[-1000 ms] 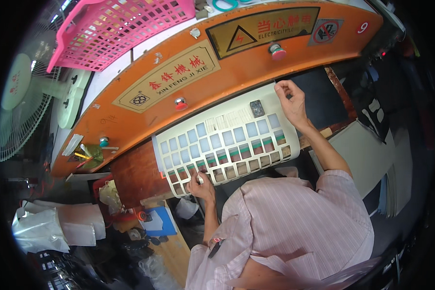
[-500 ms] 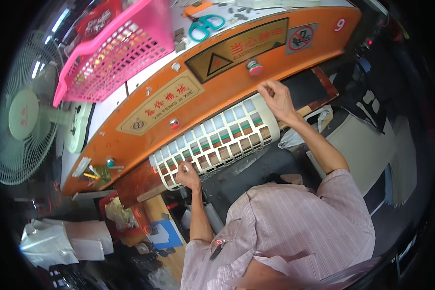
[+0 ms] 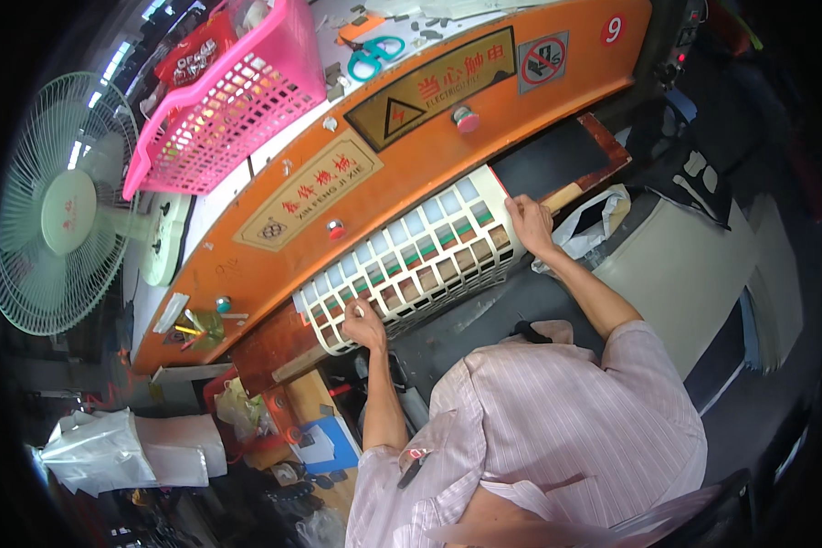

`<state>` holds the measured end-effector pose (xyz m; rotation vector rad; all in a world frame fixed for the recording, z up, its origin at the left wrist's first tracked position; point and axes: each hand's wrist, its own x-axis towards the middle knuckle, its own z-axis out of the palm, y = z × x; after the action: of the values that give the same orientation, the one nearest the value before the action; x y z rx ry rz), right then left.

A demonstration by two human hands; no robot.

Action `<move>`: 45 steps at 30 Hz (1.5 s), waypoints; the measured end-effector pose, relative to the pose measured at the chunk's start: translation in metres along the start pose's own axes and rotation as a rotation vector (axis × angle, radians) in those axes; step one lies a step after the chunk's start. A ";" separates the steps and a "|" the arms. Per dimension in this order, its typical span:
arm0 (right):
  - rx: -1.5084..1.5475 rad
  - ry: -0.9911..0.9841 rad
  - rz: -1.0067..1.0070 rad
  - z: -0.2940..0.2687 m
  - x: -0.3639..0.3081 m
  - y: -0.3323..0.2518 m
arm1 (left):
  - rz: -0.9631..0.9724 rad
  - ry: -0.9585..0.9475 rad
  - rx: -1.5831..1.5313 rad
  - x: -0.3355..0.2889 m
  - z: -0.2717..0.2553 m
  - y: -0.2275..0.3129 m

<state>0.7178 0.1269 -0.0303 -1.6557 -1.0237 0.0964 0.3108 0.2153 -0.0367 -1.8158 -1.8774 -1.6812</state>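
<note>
A cream-white sheet (image 3: 492, 186), cut through with rows of rectangular windows, lies under the orange front of a machine (image 3: 411, 185). Its near part bends down over the edge on my side. At the sheet's near left part, my left hand (image 3: 363, 324) is closed, thumb and fingers pinching a bar of the grid. My right hand (image 3: 530, 226) grips the right margin of the sheet, fingers curled over it. Through the windows pale blue, green and brown strips of what lies beneath show.
A pink basket (image 3: 237, 105) and teal-handled scissors (image 3: 374, 57) rest on the machine's top, beside a fan (image 3: 68, 216) at left. Two red knobs, one a red knob (image 3: 466, 119) at right, stick out of the front. A pale grey sheet stack (image 3: 653, 265) lies at right.
My right hand has moved from the sheet's far right corner down along its right margin toward me. The right margin looks flatter. My left hand stays at the near left part.
</note>
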 end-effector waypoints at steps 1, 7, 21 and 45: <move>-0.028 0.008 -0.015 0.002 0.001 0.000 | -0.039 -0.026 0.018 0.001 -0.001 0.001; -0.033 -0.036 0.048 0.006 0.001 0.005 | -0.075 -0.035 0.023 -0.006 -0.003 -0.001; -0.007 -0.722 -0.436 0.064 0.038 -0.071 | -0.174 -0.177 0.157 -0.082 -0.078 -0.021; -0.120 -0.925 -0.324 0.069 0.062 -0.024 | -0.229 -0.230 0.312 -0.110 -0.086 -0.039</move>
<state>0.7055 0.2195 -0.0088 -1.5260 -2.0070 0.6356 0.2647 0.0927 -0.0979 -1.7858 -2.3627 -1.1774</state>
